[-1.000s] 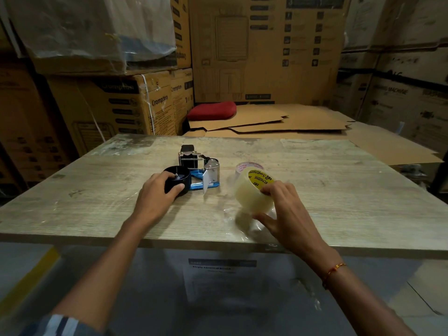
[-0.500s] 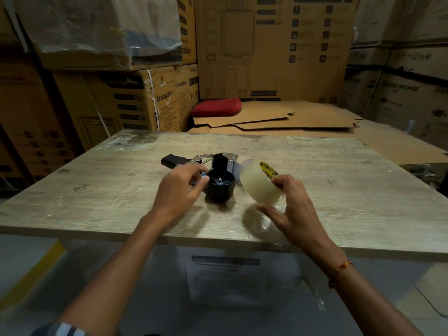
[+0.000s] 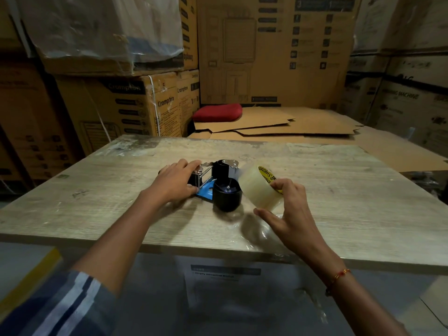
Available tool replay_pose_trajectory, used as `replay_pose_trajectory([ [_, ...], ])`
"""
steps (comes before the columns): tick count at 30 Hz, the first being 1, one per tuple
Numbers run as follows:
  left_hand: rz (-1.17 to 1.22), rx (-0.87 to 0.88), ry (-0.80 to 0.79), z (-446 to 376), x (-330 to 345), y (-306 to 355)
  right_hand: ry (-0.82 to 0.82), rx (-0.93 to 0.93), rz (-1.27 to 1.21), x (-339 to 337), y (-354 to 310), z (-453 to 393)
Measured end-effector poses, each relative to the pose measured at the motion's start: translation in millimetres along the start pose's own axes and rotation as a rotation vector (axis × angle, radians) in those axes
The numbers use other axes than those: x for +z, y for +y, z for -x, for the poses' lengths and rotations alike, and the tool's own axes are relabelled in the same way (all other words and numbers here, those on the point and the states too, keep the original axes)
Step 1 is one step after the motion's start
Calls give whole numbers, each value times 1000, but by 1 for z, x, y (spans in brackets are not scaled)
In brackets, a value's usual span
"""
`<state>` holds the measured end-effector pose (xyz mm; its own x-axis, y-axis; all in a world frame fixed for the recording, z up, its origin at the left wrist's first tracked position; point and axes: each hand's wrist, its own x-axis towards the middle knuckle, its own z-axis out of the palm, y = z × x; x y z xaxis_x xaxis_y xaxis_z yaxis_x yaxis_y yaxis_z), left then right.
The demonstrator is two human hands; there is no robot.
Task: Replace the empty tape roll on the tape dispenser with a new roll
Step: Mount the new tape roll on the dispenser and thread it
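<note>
The left hand [image 3: 176,183] is gripping the handle end of the tape dispenser [image 3: 216,183], fingers curled over the top of it and thumb wrapping the near side, pinning the tool down on the wooden table [image 3: 339,202]. The handle itself is hidden under the palm. Just right of that hand, the dispenser's metal frame and blue side plate are showing, and its black spindle hub [image 3: 227,196] is facing up toward the camera with no roll seated on it.

The right hand [image 3: 287,210] is holding the new clear tape roll [image 3: 260,186] — fingertips pinching over the far rim at the yellow printed core, thumb stretching out below the near rim. The roll is tilting, its open side turned up and to the right, and it is sitting just beside the hub on the hub's right, raised off the table; whether it is touching the hub cannot be told. A red thread bracelet [image 3: 338,277] is circling the right wrist.

Under the right hand, a crinkled sheet of clear plastic wrap [image 3: 264,235] is lying on the table near its front edge.

Beyond both hands — flattened cardboard sheets [image 3: 278,124] with a red cushion [image 3: 217,112] resting on them, and stacked cartons [image 3: 135,105] behind and to the left.
</note>
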<state>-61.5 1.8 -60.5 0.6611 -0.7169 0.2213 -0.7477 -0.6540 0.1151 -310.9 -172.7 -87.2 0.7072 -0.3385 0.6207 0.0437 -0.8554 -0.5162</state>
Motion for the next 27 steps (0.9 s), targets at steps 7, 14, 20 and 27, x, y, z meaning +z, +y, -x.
replay_pose_trajectory([
  [7,63,27,61,37,1,23,-5,36,-5,-2,1,1],
  [14,72,115,89,48,-1,26,29,-86,43,-31,-3,-4],
  [20,623,179,159,60,-27,62,-16,113,-295,-55,-21,-15],
  [27,1510,4,-72,90,-31,105,-50,422,-734,-49,-30,-12],
])
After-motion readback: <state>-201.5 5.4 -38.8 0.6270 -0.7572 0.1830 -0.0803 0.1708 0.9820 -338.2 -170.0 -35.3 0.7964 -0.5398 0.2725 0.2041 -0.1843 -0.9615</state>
